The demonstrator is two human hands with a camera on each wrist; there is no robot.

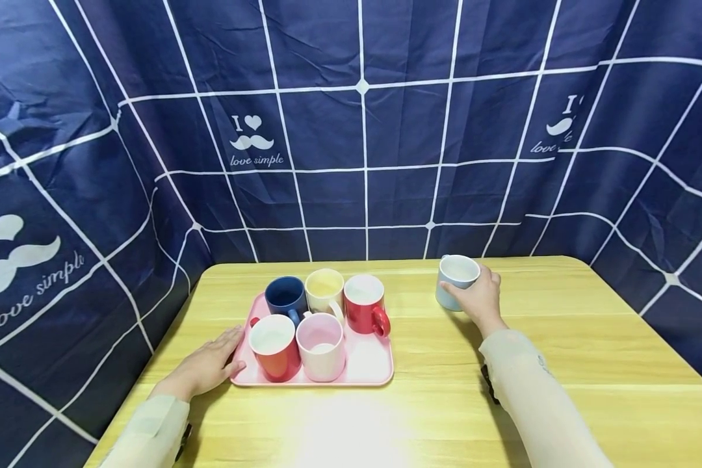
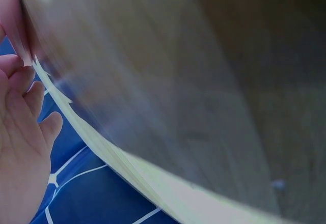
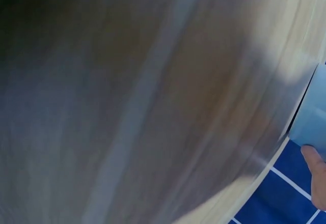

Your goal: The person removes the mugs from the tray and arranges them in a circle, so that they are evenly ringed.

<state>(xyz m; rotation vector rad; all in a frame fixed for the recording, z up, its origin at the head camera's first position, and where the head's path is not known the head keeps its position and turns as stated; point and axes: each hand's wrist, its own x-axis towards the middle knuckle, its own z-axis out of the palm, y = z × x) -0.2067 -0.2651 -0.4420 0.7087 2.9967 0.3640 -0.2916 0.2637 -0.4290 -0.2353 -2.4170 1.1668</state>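
My right hand [image 1: 476,296] grips a light blue mug [image 1: 448,299] from its right side, thumb across the near side. The mug is upright at the table's back right, its handle turned away. In the right wrist view, the light blue mug [image 3: 310,117] and a fingertip show at the right edge. My left hand [image 1: 207,364] lies with extended fingers along the left rim of a pink tray [image 1: 370,369]. Several upright mugs crowd it: a dark blue mug [image 1: 286,305], a cream mug [image 1: 318,304], two red mugs with white insides and a pale pink mug [image 1: 323,364].
The wooden table [image 1: 433,403] has rounded far corners. A dark blue curtain [image 1: 327,201] with white lines hangs behind it and along both sides. Bright glare lies on the table near the front middle.
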